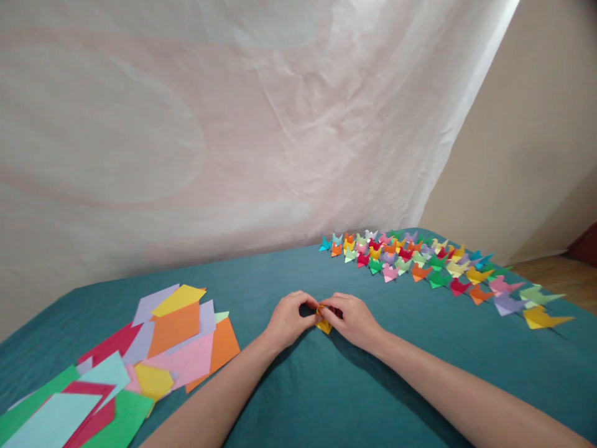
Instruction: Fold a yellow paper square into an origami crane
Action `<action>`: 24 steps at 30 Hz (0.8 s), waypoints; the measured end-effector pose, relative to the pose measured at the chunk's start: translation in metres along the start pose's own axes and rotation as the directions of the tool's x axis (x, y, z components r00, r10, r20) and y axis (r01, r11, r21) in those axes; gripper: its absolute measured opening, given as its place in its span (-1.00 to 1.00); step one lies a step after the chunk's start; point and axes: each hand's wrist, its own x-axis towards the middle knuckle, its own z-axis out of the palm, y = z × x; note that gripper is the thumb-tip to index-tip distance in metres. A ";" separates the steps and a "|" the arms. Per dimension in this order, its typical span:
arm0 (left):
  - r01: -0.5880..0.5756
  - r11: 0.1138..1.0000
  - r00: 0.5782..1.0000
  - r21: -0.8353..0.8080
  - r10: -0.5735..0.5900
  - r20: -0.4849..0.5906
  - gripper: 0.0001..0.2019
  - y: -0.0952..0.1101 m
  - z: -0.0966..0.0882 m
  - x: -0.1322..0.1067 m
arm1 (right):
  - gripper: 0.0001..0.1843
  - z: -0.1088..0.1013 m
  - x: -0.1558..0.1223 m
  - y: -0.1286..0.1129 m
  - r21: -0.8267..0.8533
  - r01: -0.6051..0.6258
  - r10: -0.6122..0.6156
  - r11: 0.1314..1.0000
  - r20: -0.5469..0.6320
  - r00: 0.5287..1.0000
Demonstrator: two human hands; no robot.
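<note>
Near the middle of the table, a small folded piece of yellow paper (323,325) is pinched between the fingers of both hands. My left hand (290,318) grips its left side with thumb and forefinger. From the other side, my right hand (351,317) has its thumb and fingers closed on the same paper. The paper's lower point shows below the fingertips; its upper part is mostly covered by them. It is held just over or on the dark green cloth (298,398); which of these I cannot tell.
To the right stand rows of several folded paper birds (437,279) in many colours, with a yellow bird (545,317) nearest. On the left lies an overlapping spread of coloured paper sheets (175,330). A pale curtain (224,137) hangs behind the table.
</note>
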 end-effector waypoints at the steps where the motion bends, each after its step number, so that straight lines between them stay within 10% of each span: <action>1: -0.001 1.000 1.000 -0.001 0.001 0.000 -0.90 0.000 0.000 0.000 | -0.75 0.000 0.000 0.000 0.011 0.000 0.000 1.000 -0.005 1.000; 24: -0.004 1.000 1.000 0.006 0.004 -0.009 -0.85 -0.002 0.003 0.000 | -0.85 0.000 -0.004 -0.010 0.246 0.184 -0.155 0.952 -0.134 0.979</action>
